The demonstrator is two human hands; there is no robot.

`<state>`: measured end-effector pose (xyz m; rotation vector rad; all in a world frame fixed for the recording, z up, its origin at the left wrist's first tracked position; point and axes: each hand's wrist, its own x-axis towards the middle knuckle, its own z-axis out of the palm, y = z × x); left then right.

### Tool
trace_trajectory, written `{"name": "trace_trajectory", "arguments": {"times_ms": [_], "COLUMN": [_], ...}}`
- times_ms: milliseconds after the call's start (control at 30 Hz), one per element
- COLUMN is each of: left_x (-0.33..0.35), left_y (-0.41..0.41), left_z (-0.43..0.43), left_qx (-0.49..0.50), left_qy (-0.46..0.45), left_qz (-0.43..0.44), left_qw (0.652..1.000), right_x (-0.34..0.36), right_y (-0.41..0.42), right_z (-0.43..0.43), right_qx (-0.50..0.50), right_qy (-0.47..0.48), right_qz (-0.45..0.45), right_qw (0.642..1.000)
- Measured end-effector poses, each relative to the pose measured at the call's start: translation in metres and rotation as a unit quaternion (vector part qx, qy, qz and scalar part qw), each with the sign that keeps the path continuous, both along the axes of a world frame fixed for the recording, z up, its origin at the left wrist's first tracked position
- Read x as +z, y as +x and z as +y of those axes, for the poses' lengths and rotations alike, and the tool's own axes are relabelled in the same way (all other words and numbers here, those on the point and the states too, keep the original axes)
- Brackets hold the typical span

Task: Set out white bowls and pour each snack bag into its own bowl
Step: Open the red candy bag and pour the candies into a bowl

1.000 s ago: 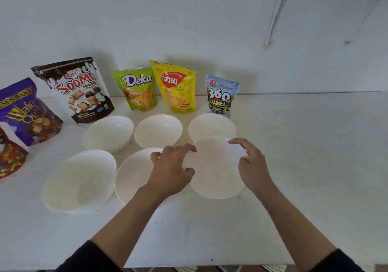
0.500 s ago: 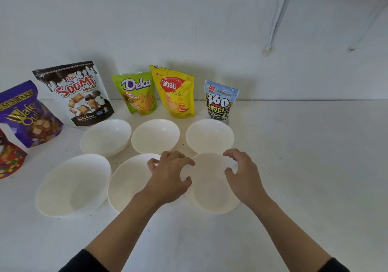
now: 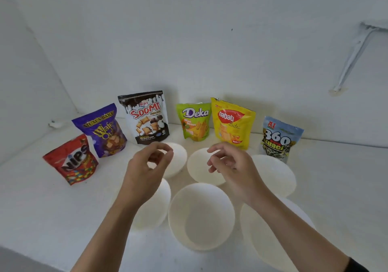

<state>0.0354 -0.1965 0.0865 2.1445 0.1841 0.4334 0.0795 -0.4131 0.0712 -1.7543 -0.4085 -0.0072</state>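
Bowls (image 3: 275, 173): six white ones, nothing in any, in two tight rows on the table (image 3: 42, 219); the middle front bowl (image 3: 201, 215) serves as marker.
Neighbours: the left front bowl (image 3: 156, 213) and right front bowl (image 3: 260, 236) sit just beside it, each partly under a forearm.
Left hand (image 3: 147, 166): hovers beyond and left of it, fingers loosely curled, thumb near forefinger, holding nothing.
Right hand (image 3: 231, 164): hovers beyond and right of it, fingers slack and apart, holding nothing.
Snack bags (image 3: 147, 118): six, upright, well beyond it by the wall (image 3: 189, 41) (whether any top is open I cannot tell).
Risk: reaching across crowded rims, a wrist could knock a light bowl askew. With bowls this close, poured pieces may land in the wrong one.
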Motion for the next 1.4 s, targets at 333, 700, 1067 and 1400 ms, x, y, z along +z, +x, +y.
{"name": "trace_trajectory", "arguments": {"times_ms": [333, 700, 1067, 1400], "left_x": [-0.01, -0.066, -0.078, -0.064], "left_y": [-0.006, 0.01, 0.028, 0.015], "left_z": [0.202, 0.322, 0.339, 0.334], "left_qx": [0.214, 0.22, 0.15, 0.038], "left_qy": [0.023, -0.018, -0.042, -0.176], "left_qz": [-0.029, 0.004, -0.016, 0.072], "left_qw": [0.976, 0.975, 0.988, 0.981], "right_x": [-0.003, -0.029, -0.059, -0.056], "right_y": [0.04, 0.069, 0.098, 0.075], "right_z": [0.193, 0.371, 0.425, 0.38], "right_qx": [0.094, 0.126, 0.131, 0.141], "right_qy": [-0.018, -0.111, -0.22, -0.237], "right_qz": [-0.031, -0.11, -0.196, -0.179], "right_qw": [0.995, 0.98, 0.947, 0.945]}}
